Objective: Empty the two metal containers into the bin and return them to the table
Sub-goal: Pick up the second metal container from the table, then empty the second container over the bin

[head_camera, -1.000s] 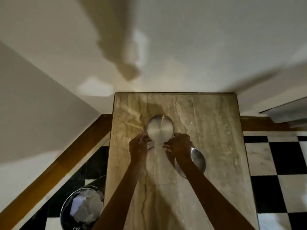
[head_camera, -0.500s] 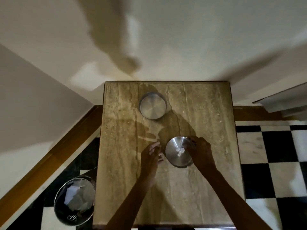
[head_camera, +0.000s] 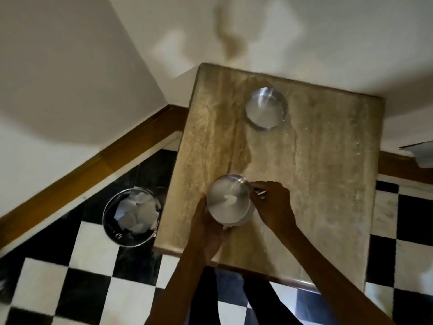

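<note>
A round metal container (head_camera: 228,199) with a small white scrap inside is held just above the near left part of the marble table (head_camera: 316,184). My left hand (head_camera: 206,227) cups it from below and the left. My right hand (head_camera: 273,204) grips its right rim. A second metal container (head_camera: 266,108) stands alone at the far end of the table and looks empty. The round metal bin (head_camera: 131,216) stands on the floor left of the table, with crumpled white paper in it.
The floor (head_camera: 89,266) has black and white checks. A wooden skirting board (head_camera: 93,167) runs along the white wall behind the bin. My dark trouser legs show below the table's near edge. A grey object (head_camera: 421,153) juts in at the right edge.
Both hands left the far container on the table, moved to the near one and took hold of it. It now sits further left, toward the bin, and the view has swung left.
</note>
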